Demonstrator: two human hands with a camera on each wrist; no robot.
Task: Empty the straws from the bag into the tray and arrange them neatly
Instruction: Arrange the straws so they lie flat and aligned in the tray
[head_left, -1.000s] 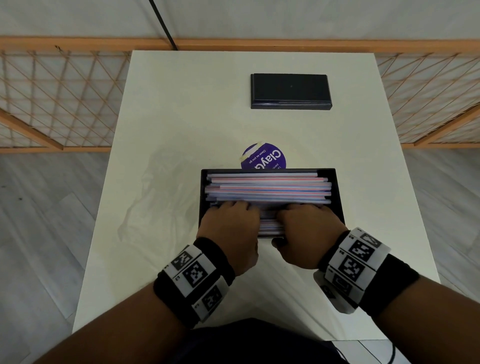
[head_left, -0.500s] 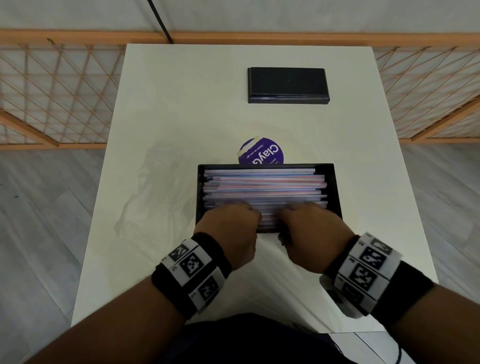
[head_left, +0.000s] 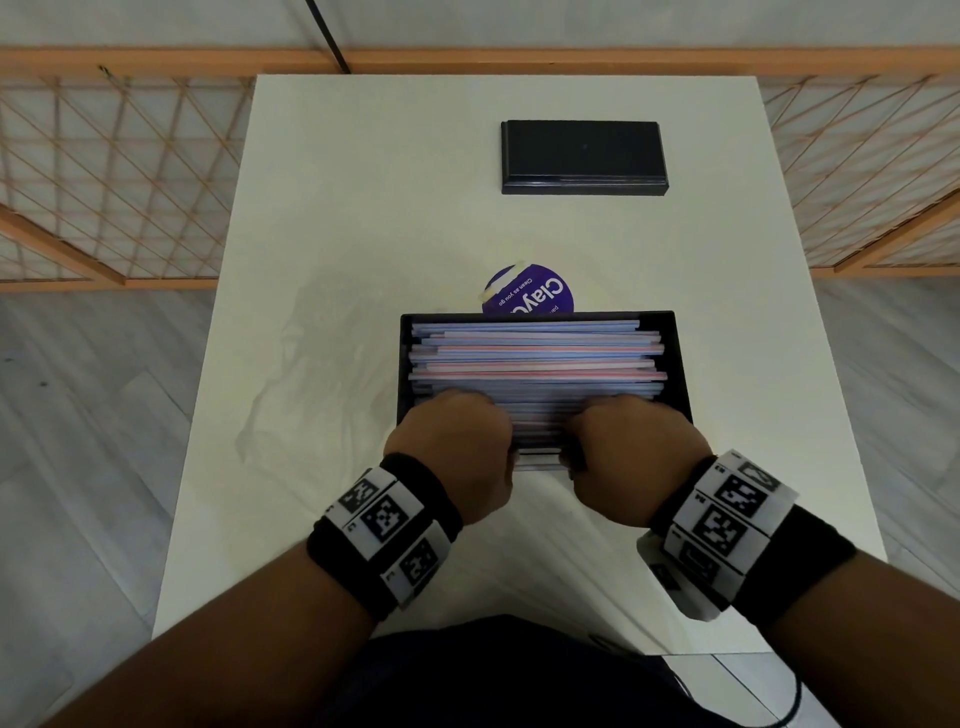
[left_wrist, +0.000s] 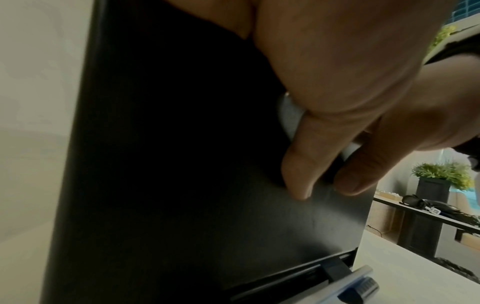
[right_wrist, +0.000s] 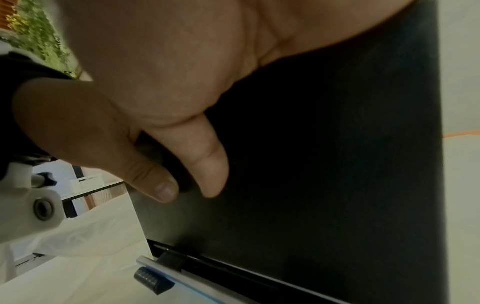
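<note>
A black tray (head_left: 680, 364) holds a flat layer of pink, blue and white straws (head_left: 535, 358) lying left to right. My left hand (head_left: 457, 431) and right hand (head_left: 634, 436) sit side by side on the tray's near edge. Their fingers curl over the rim onto the nearest straws and hide them. In the left wrist view my left thumb (left_wrist: 298, 174) presses the tray's outer wall (left_wrist: 182, 164). The right wrist view shows my right thumb (right_wrist: 207, 164) against the same wall (right_wrist: 337, 164). The empty clear bag (head_left: 311, 374) lies crumpled left of the tray.
A round purple sticker (head_left: 530, 293) shows on the white table (head_left: 363, 208) just behind the tray. A flat black box (head_left: 582, 156) lies farther back. An orange lattice fence (head_left: 104, 182) flanks both sides of the table.
My hands have drawn a little apart along the tray's near edge. The tray and the straws have stayed where they were.
</note>
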